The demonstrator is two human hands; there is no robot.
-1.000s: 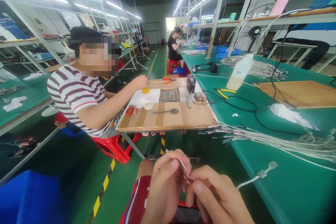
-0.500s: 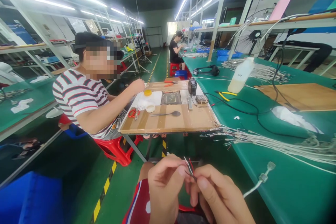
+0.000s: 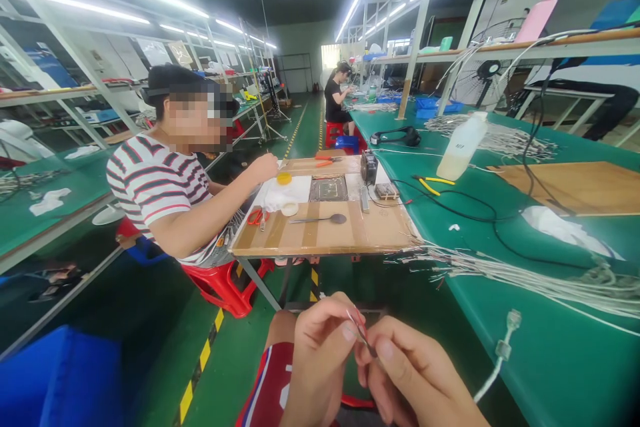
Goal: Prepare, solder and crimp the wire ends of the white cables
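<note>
Low in the view, above my lap, my left hand [image 3: 320, 350] is closed in a pinch at the thin wires [image 3: 362, 331], red, white and dark, at the stripped end of a cable. Thumb and forefinger of my right hand [image 3: 413, 367] grip the same cable just behind where the wires come out. Beyond my right hand a pale grey cable [image 3: 493, 377] with a clear plug [image 3: 513, 320] at its tip lies along the green bench edge. Whether it is the cable I hold is hidden by the hand.
A bundle of white cables [image 3: 500, 273] lies on the green bench [image 3: 480, 320], near yellow-handled pliers [image 3: 434, 184] and a plastic bottle [image 3: 461, 147]. Ahead stands a cardboard-topped table [image 3: 350, 233] with a spoon [image 3: 336, 219] and red-handled scissors [image 3: 256, 216]. A co-worker in a striped shirt [image 3: 155, 180] sits left.
The wire tips, fanned upward before, now lie closer together beside my left fingers. Both hands have shifted slightly right in view, still pinching. The whole view has moved a little.
</note>
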